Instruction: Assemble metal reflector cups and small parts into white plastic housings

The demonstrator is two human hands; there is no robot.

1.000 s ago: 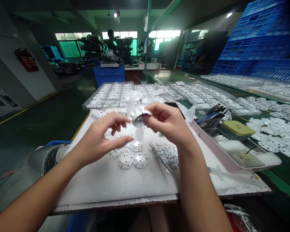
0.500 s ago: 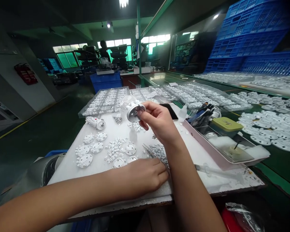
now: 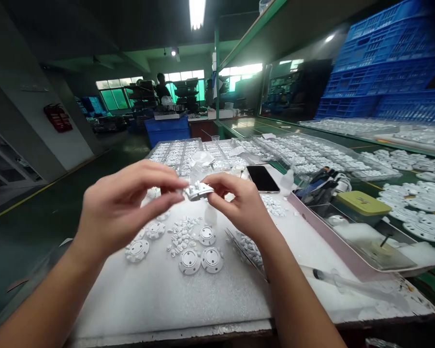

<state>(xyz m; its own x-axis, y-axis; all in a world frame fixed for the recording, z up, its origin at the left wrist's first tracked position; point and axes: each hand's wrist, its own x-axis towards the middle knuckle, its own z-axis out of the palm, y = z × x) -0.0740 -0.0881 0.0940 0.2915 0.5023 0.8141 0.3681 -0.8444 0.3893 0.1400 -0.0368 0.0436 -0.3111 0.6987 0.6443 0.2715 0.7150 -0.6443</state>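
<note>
My right hand [image 3: 237,198] pinches a white round plastic disc [image 3: 200,191] by its right edge, holding it up above the table, tilted nearly edge-on. At the disc's left side, the thumb and forefinger of my left hand [image 3: 130,205] close on a small white piece [image 3: 184,191]; whether it is joined to the disc I cannot tell. Below lie several similar white discs [image 3: 212,259] with dark holes. Small loose white pieces [image 3: 183,237] are scattered beside them. Tweezers [image 3: 246,253] rest by a grey-white heap of pieces [image 3: 253,249], partly hidden by my right forearm.
A phone [image 3: 263,179] and a small squeeze bottle [image 3: 287,181] stand beyond my right hand. To the right are a tool box [image 3: 348,241] and a syringe [image 3: 351,282]. Trays of white parts [image 3: 300,152] line the back; blue crates [image 3: 380,63] are stacked at far right.
My left hand has left the tweezers and risen to the disc's left side. My right hand has lowered the disc slightly and turned it nearly edge-on. The camera view has shifted.
</note>
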